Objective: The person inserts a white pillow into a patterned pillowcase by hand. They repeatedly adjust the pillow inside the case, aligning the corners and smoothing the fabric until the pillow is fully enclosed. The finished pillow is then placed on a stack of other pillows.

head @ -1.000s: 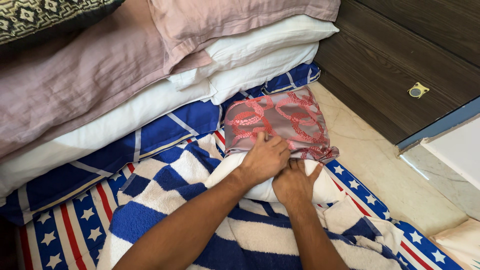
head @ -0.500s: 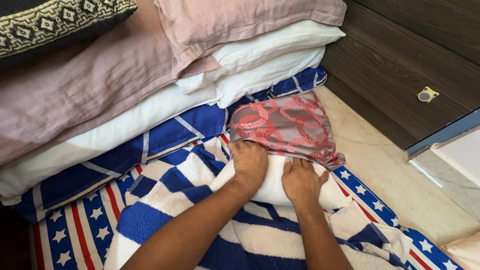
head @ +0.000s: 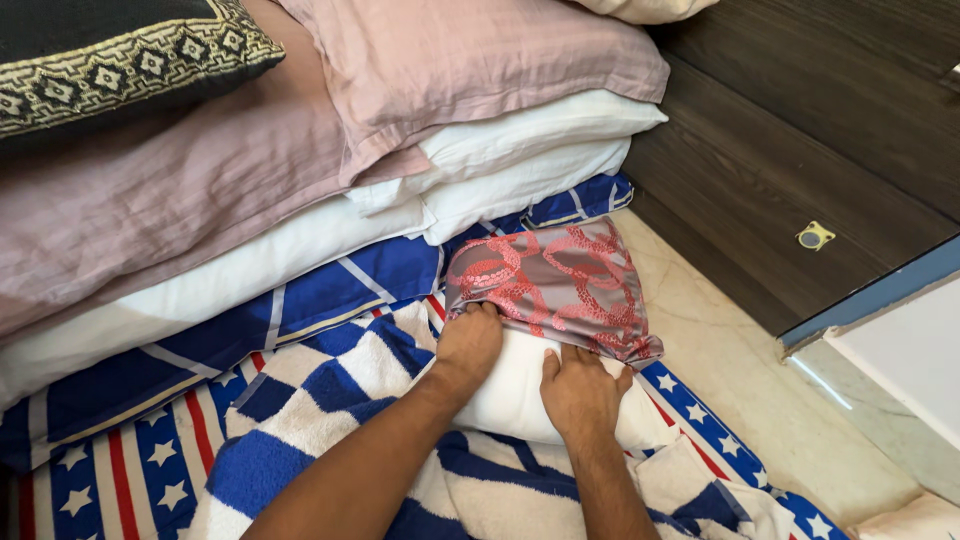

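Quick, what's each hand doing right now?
Left hand: closed, gripping the red patterned pillowcase edge.
Right hand: open, pressing flat on the white pillow.

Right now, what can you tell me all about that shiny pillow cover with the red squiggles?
The pillow cover looks like glossy grey satin with red swirling patterns. It is wrinkled and only half on, covering the far end of a white pillow lying on a blue-and-white striped towel. The left hand grips its open edge; the right hand presses the pillow just below it.
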